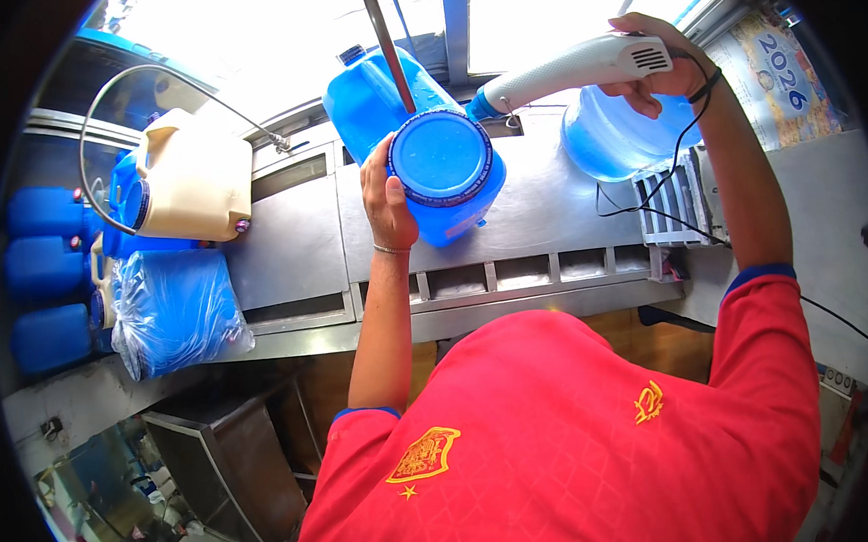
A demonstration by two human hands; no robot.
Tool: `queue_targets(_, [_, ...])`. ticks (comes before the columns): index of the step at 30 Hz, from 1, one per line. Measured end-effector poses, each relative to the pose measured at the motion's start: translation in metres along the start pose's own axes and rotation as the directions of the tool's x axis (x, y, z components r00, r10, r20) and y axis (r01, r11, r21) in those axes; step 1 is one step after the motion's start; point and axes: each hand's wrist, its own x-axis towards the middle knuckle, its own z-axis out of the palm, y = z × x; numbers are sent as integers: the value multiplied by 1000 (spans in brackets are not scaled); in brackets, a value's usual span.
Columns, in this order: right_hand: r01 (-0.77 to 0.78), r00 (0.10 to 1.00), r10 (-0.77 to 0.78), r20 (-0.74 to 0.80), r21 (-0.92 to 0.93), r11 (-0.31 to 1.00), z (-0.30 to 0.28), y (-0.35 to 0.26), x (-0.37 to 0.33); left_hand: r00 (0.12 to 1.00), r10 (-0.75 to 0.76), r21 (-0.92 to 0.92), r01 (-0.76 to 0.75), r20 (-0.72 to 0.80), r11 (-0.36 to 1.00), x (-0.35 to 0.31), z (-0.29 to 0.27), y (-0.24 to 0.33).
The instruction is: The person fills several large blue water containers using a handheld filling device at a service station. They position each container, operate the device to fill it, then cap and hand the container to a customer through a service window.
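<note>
In the head view, the left hand (388, 206), partly open, braces the left side of a blue jug (455, 224) beside its round lid (442, 155). The right hand (656, 72) is curled around a white heat gun (564, 68), its blue nozzle (480, 106) near the lid's rim. The jug is over the metal counter (562, 218), in front of another blue container (354, 101).

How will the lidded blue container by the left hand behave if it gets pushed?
The lidded blue container should feel stiff: no dent shows beside the left hand. It may slip under the fingers, since its surface looks smooth and glossy. Its weight is hard to judge, as its contents don't show.
</note>
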Motion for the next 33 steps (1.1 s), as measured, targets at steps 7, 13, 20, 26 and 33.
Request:
queue_targets(7, [34, 999, -33, 34, -46, 998, -10, 2, 9, 998, -60, -52, 61, 4, 997, 0, 1, 0])
queue_targets(13, [26, 999, -30, -42, -87, 996, -22, 5, 13, 997, -76, -36, 76, -2, 996, -2, 2, -2])
queue_targets(20, [-62, 960, 21, 279, 137, 989, -48, 3, 25, 996, -91, -42, 90, -9, 995, -3, 3, -4])
queue_targets(26, [-32, 971, -3, 239, 144, 989, -47, 5, 26, 995, -96, -54, 95, -16, 994, -4, 4, -7])
queue_targets(33, [-19, 980, -2, 198, 104, 994, -42, 4, 26, 996, -92, -56, 91, -15, 994, -4, 4, -7])
